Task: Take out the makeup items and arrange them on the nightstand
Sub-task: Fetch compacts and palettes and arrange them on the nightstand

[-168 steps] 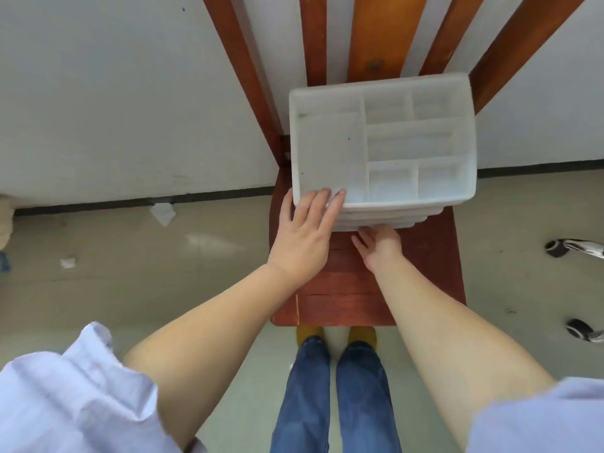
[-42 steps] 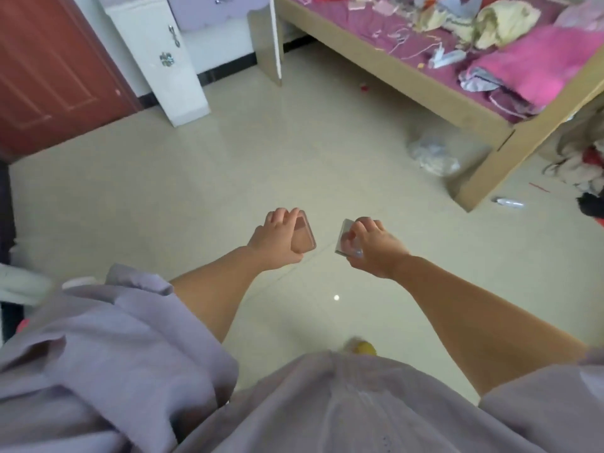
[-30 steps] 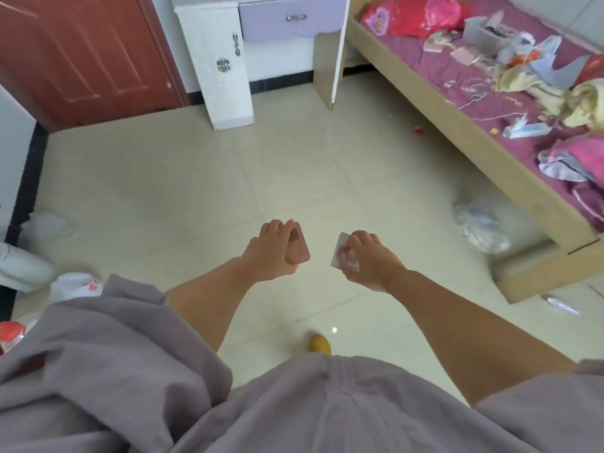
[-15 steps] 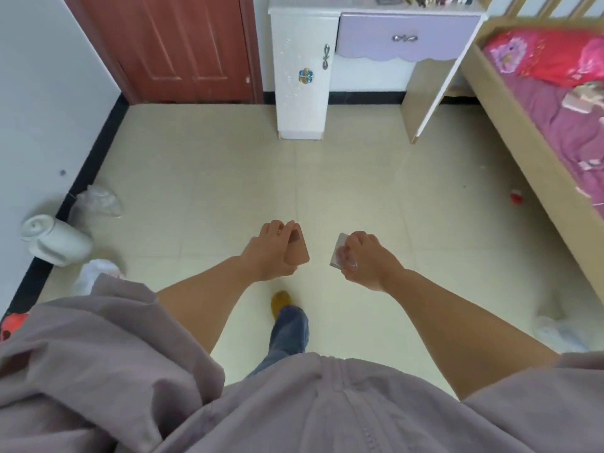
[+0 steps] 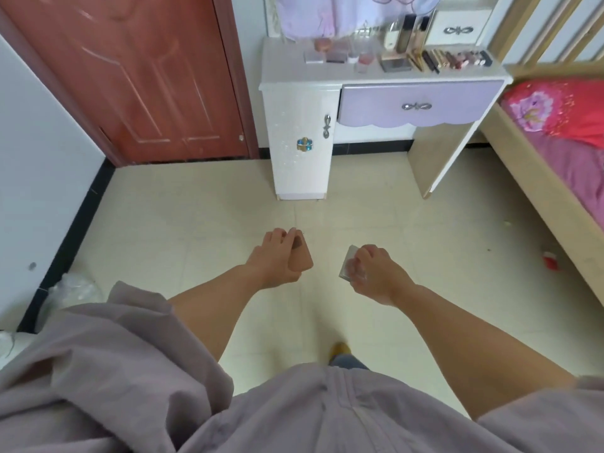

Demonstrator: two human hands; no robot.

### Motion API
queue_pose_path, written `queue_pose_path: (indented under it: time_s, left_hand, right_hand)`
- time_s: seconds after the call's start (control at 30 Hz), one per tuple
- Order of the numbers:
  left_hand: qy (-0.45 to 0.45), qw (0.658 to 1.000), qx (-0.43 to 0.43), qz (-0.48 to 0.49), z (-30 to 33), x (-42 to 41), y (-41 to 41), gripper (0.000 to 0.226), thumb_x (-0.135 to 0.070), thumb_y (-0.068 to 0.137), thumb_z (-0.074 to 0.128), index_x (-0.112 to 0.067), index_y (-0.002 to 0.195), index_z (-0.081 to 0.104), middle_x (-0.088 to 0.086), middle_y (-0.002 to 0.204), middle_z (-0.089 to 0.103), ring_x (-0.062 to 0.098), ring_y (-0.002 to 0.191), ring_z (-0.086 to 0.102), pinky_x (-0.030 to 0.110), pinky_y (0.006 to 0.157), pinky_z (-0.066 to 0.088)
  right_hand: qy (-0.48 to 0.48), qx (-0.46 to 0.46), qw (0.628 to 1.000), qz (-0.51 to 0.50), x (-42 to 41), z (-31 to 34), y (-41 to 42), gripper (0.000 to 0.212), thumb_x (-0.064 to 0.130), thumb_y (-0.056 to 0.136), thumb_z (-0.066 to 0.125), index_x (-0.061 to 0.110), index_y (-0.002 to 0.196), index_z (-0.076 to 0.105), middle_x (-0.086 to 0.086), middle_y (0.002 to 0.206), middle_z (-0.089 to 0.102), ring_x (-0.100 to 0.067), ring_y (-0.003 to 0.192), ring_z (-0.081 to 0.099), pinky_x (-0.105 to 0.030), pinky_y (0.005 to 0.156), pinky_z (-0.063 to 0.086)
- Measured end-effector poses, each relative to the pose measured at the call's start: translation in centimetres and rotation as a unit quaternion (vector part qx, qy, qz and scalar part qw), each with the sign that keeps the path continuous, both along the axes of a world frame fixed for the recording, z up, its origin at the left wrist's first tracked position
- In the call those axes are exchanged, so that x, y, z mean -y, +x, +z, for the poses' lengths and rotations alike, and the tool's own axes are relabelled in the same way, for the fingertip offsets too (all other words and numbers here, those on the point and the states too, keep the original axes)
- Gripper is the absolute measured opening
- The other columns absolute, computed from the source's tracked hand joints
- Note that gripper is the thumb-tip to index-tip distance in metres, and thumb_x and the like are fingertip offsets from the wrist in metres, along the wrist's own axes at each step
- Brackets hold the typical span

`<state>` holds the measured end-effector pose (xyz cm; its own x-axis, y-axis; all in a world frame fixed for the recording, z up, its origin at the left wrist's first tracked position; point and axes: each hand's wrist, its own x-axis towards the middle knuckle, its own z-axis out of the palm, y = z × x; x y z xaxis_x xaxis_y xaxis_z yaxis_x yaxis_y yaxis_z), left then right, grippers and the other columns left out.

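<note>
Both hands grip, the left hand (image 5: 277,256) round a flat rosy-brown compact (image 5: 300,258), the right hand (image 5: 372,273) a slim silvery case (image 5: 348,263): light, stiff, probably slippery, best pinched at edges, white nightstand surface (image 5: 327,73) at twelve o'clock.

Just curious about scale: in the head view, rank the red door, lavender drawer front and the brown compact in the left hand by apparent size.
1. red door
2. lavender drawer front
3. brown compact, smallest even though nearest.
</note>
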<state>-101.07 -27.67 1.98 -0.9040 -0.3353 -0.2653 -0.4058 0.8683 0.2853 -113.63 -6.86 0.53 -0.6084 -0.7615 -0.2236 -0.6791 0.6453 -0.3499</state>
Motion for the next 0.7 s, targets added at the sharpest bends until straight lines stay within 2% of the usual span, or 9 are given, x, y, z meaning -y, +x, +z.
queue_pose_path:
  time_s: [0.1, 0.2, 0.37, 0.7]
  left_hand:
    - [-0.002, 1.0, 0.0, -0.003, -0.8, 4.0, -6.9, 0.092, -0.039, 0.078, 0.067, -0.017, 0.147, 0.012, 0.007, 0.139, 0.026, 0.025, 0.126, 0.03, 0.04, 0.094, 0.045]
    - [-0.001, 1.0, -0.012, 0.022, -1.0, 8.3, -14.4, 0.092, -0.04, 0.078, 0.068, -0.016, 0.147, 0.013, 0.008, 0.139, 0.027, 0.025, 0.126, 0.029, 0.04, 0.094, 0.045]
    - [0.002, 0.999, -0.028, 0.047, 0.4, 14.0, -25.5, 0.095, -0.042, 0.079, 0.066, -0.015, 0.149, 0.008, 0.007, 0.14, 0.025, 0.025, 0.128, 0.028, 0.041, 0.096, 0.045]
    - [0.02, 0.999, -0.023, 0.035, -1.1, 28.4, -43.5, 0.093, -0.039, 0.08, 0.067, -0.015, 0.149, 0.008, 0.008, 0.141, 0.024, 0.026, 0.128, 0.028, 0.041, 0.097, 0.044]
  right_hand:
    - [-0.003, -0.009, 1.0, 0.002, 4.2, -0.7, -7.5, 0.038, 0.028, 0.085, 0.057, 0.012, 0.118, 0.047, -0.004, 0.129, 0.043, -0.024, 0.12, 0.04, -0.027, 0.088, 0.042]
    - [-0.024, -0.015, 1.0, 0.001, 8.4, -0.2, -15.6, 0.033, 0.026, 0.084, 0.058, 0.011, 0.113, 0.05, -0.005, 0.125, 0.045, -0.026, 0.117, 0.042, -0.029, 0.086, 0.043]
    - [-0.003, -0.024, 0.999, 0.035, 14.7, 2.1, -28.3, 0.032, 0.026, 0.085, 0.057, 0.011, 0.111, 0.048, -0.004, 0.127, 0.044, -0.023, 0.118, 0.04, -0.027, 0.084, 0.042]
    - [-0.007, -0.024, 0.999, 0.048, 30.5, 1.0, -46.1, 0.028, 0.024, 0.087, 0.055, 0.008, 0.11, 0.049, -0.006, 0.124, 0.047, -0.024, 0.116, 0.041, -0.027, 0.086, 0.04]
